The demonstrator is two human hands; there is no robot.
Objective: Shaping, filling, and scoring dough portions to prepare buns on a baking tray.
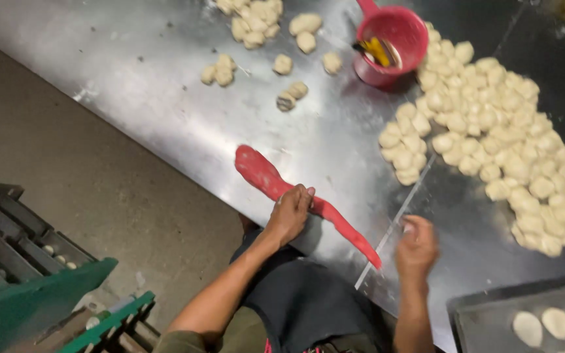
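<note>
A long red strip of dough lies slantwise on the steel table, wide at its far left end and tapering to a thin tip near me. My left hand rests on its middle, fingers curled over it and pressing down. My right hand hovers just right of the thin tip, blurred, fingers curled. Whether it holds anything does not show.
A big heap of pale dough balls covers the table's right side, with smaller clusters at the far end. A red cup holds tools. A dark tray of flat dough discs sits bottom right. Green metal machinery stands on the floor to the left.
</note>
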